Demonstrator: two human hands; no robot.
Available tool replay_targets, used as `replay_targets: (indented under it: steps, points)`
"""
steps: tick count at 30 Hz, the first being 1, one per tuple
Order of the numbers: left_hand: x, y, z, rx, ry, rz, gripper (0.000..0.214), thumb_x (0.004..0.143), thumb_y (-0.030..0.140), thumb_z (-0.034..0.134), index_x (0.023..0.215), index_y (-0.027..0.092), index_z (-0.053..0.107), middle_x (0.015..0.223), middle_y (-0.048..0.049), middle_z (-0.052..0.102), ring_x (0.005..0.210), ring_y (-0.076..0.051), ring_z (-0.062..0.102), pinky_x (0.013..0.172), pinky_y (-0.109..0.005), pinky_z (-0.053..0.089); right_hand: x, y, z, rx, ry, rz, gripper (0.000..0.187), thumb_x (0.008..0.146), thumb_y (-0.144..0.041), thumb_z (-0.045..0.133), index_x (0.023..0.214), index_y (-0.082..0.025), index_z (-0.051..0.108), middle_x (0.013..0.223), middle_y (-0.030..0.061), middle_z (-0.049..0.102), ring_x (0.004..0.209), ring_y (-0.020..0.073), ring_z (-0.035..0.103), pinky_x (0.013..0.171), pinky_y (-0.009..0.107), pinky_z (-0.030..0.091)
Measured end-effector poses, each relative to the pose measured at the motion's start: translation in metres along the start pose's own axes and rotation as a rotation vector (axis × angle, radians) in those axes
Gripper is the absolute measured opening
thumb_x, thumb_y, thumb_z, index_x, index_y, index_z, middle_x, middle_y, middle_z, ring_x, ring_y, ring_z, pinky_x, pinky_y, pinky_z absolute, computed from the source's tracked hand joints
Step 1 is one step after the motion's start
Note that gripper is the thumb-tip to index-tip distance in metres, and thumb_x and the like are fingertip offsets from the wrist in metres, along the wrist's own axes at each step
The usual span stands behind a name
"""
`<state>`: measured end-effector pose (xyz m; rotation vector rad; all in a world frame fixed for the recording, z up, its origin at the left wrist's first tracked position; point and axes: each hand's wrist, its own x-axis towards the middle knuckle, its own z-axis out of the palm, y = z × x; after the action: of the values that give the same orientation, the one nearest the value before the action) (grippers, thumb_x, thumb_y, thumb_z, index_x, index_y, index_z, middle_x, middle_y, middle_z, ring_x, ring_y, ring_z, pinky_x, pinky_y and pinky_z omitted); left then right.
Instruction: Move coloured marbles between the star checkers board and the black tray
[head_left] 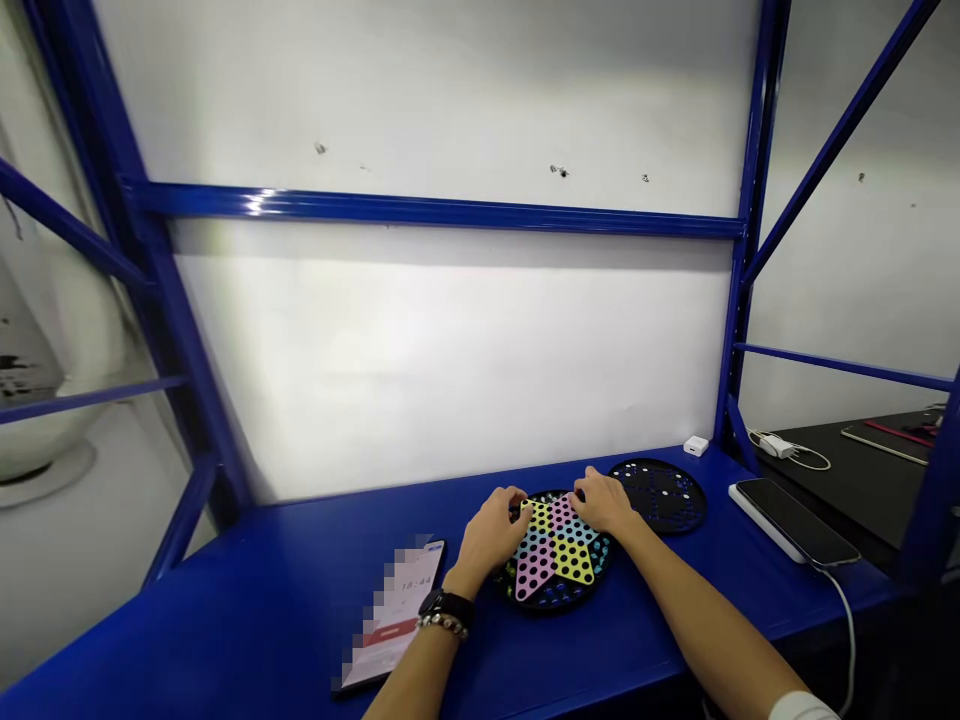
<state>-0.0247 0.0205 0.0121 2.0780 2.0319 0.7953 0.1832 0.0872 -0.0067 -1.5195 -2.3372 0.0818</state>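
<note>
A star-shaped Chinese checkers board [538, 568] with pink, yellow and light-blue sections full of holes lies over a round black tray [559, 603]. Coloured pieces show in the tray around the star's points. My left hand [493, 530], with a dark watch and a beaded bracelet at the wrist, pinches the star's left edge near its far point. On the opposite side, my right hand [600, 500] has its fingers closed at the far right edge of the board. Both sets of fingertips are partly hidden.
A second round black tray [658, 497] with holes lies behind my right hand. To the left is a tablet [394, 615], partly blurred. A phone [796, 520] on a white block, with a cable, and a small white charger [696, 446] are at right. Blue posts frame the blue tabletop [300, 590].
</note>
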Motion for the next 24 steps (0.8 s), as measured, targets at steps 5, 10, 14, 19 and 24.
replay_targets:
  steps: [5,10,14,19,24]
  points:
    - [0.001,-0.001,0.003,-0.004,0.003,0.036,0.025,0.093,0.035,0.046,0.107,0.023,0.063,0.112,-0.0051,0.067,0.09,-0.019,0.066,0.077,-0.029,0.048,0.003,0.004,0.006,0.027,-0.035,0.026,0.03,0.097,-0.041,0.044,0.098,-0.022,0.067,0.101,0.0061,0.06,0.083,0.0166,0.06,0.071,0.026,0.038]
    - [0.0,0.0,0.006,0.005,0.009,0.052,0.025,0.094,0.034,0.045,0.106,0.023,0.063,0.108,-0.0045,0.066,0.094,-0.019,0.065,0.076,-0.029,0.047,0.005,0.009,0.011,0.024,-0.043,0.027,0.035,0.098,-0.041,0.041,0.092,-0.022,0.07,0.103,0.0076,0.065,0.087,0.0183,0.061,0.071,0.027,0.037]
    - [-0.002,0.001,0.006,0.012,0.017,0.082,0.026,0.096,0.033,0.042,0.104,0.023,0.064,0.106,-0.0049,0.066,0.09,-0.019,0.065,0.073,-0.028,0.047,0.004,0.01,0.012,0.04,-0.075,0.013,0.041,0.099,-0.037,0.04,0.077,-0.02,0.07,0.093,0.0076,0.07,0.082,0.0179,0.061,0.066,0.025,0.034]
    - [-0.002,0.0,0.008,0.003,0.015,0.093,0.027,0.095,0.034,0.042,0.104,0.023,0.065,0.105,-0.005,0.067,0.09,-0.019,0.065,0.074,-0.029,0.048,0.005,0.013,0.011,0.038,-0.095,-0.015,0.049,0.098,-0.038,0.04,0.061,-0.019,0.065,0.08,0.0072,0.068,0.065,0.0144,0.055,0.057,0.025,0.028]
    - [-0.002,-0.001,0.01,-0.009,-0.002,0.116,0.027,0.095,0.034,0.042,0.104,0.023,0.065,0.106,-0.0047,0.067,0.091,-0.02,0.065,0.076,-0.029,0.048,0.007,0.016,0.009,0.086,-0.161,-0.017,0.056,0.098,-0.044,0.039,0.052,-0.019,0.058,0.057,0.0028,0.055,0.051,0.0114,0.044,0.053,0.025,0.025]
